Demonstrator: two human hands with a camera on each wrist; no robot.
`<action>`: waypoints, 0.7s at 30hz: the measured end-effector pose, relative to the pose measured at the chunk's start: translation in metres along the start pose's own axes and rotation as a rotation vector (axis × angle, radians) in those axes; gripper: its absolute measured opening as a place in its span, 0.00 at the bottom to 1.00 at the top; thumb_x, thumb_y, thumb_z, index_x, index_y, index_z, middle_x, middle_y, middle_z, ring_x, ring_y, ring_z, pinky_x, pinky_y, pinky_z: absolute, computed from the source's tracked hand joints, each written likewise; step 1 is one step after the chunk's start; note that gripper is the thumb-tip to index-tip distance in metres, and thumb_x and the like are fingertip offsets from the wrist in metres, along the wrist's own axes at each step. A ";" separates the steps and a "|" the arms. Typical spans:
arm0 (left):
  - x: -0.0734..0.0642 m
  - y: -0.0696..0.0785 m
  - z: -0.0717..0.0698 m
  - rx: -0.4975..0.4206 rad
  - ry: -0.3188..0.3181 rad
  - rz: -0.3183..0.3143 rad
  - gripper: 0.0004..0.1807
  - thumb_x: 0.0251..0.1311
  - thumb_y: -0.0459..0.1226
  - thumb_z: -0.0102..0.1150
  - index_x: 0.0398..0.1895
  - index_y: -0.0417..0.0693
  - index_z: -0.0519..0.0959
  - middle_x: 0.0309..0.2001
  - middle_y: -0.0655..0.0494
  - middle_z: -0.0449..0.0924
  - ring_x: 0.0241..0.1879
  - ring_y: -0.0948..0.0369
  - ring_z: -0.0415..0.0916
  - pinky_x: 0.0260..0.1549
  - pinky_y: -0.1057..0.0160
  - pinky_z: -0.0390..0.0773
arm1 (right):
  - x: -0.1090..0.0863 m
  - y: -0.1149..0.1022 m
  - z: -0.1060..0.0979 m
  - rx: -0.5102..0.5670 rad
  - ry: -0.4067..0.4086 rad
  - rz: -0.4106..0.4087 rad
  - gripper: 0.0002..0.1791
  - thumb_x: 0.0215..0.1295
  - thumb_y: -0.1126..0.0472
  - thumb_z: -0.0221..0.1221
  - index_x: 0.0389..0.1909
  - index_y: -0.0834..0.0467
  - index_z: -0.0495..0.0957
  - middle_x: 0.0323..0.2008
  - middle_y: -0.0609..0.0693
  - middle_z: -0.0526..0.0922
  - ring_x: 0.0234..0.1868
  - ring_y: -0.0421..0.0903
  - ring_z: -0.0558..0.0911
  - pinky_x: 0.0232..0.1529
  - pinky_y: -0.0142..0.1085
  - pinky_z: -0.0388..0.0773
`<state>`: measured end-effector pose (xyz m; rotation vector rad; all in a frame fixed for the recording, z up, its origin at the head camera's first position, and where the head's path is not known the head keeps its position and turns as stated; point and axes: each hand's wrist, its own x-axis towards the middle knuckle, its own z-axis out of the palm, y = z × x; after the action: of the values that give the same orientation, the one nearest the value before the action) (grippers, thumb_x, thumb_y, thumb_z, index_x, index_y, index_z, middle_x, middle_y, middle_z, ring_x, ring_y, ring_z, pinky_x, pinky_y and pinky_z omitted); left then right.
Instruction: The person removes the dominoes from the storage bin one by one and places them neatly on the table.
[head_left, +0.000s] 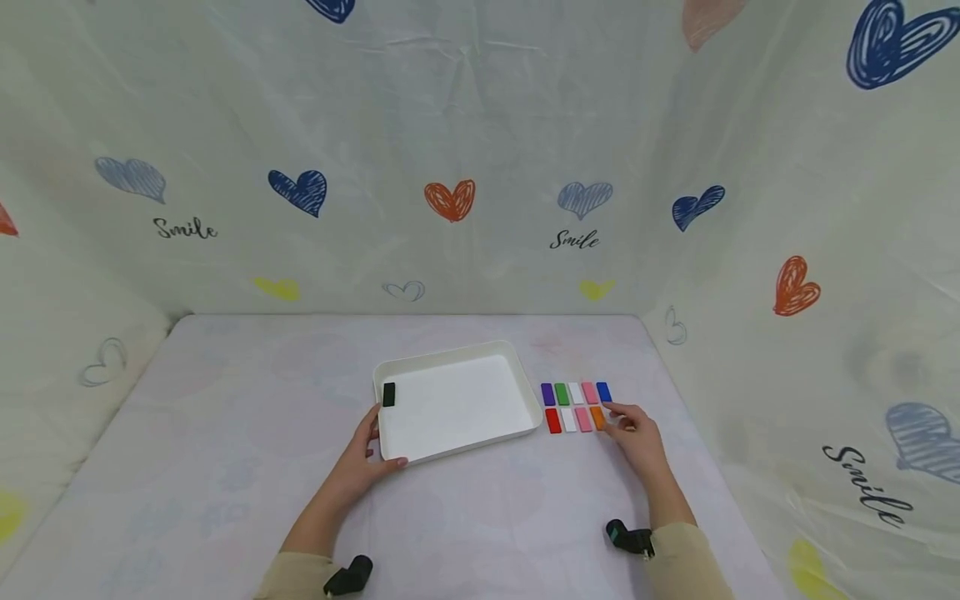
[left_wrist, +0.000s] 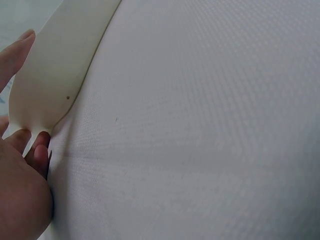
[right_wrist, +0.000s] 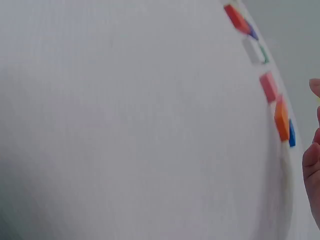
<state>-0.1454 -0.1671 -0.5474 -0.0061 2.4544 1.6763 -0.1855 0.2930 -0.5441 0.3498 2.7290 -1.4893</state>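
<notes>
A white rectangular tray [head_left: 457, 400] lies slightly turned on the table, with one black block [head_left: 388, 394] inside against its left end. My left hand [head_left: 363, 467] holds the tray's near left corner, its thumb along the front wall and its fingers at the left side. To the right of the tray, small rectangular blocks lie in two rows. The far row runs purple [head_left: 547, 394], green, white, pink and blue [head_left: 603, 392]; the near row has red [head_left: 553, 421], white, pink and orange [head_left: 597, 417]. Beside the orange and blue blocks is my right hand [head_left: 636, 433], thumb and forefinger apart, nothing between them.
A pale cloth covers the table [head_left: 225, 450]. Behind it and at both sides hangs a whitish sheet [head_left: 510, 117] printed with hearts and the word "Smile". A dark camera mount [head_left: 348, 577] shows at the left wrist, another mount [head_left: 630, 539] at the right.
</notes>
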 end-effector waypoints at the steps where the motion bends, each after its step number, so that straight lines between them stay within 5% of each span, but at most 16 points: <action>1: 0.000 0.000 0.001 -0.002 -0.001 0.001 0.59 0.49 0.40 0.75 0.77 0.44 0.43 0.67 0.35 0.60 0.66 0.43 0.57 0.63 0.40 0.59 | -0.002 -0.004 0.003 0.020 0.005 -0.007 0.22 0.64 0.64 0.62 0.60 0.57 0.77 0.50 0.57 0.74 0.46 0.51 0.69 0.35 0.28 0.74; 15: -0.001 0.000 0.003 0.003 0.009 -0.012 0.59 0.49 0.40 0.75 0.77 0.44 0.43 0.66 0.35 0.61 0.66 0.43 0.58 0.63 0.40 0.59 | -0.027 -0.085 0.080 0.371 -0.109 -0.195 0.19 0.54 0.75 0.67 0.49 0.67 0.81 0.42 0.62 0.79 0.38 0.44 0.74 0.33 0.25 0.75; 21: 0.000 0.000 0.002 0.000 0.016 -0.003 0.59 0.49 0.40 0.76 0.77 0.44 0.45 0.65 0.35 0.62 0.65 0.43 0.59 0.63 0.40 0.59 | -0.040 -0.123 0.101 0.419 -0.220 -0.282 0.19 0.55 0.76 0.65 0.49 0.72 0.78 0.41 0.67 0.78 0.36 0.44 0.74 0.34 0.25 0.74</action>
<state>-0.1451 -0.1650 -0.5486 -0.0229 2.4647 1.6809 -0.1809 0.1376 -0.4928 -0.2003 2.3568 -2.0326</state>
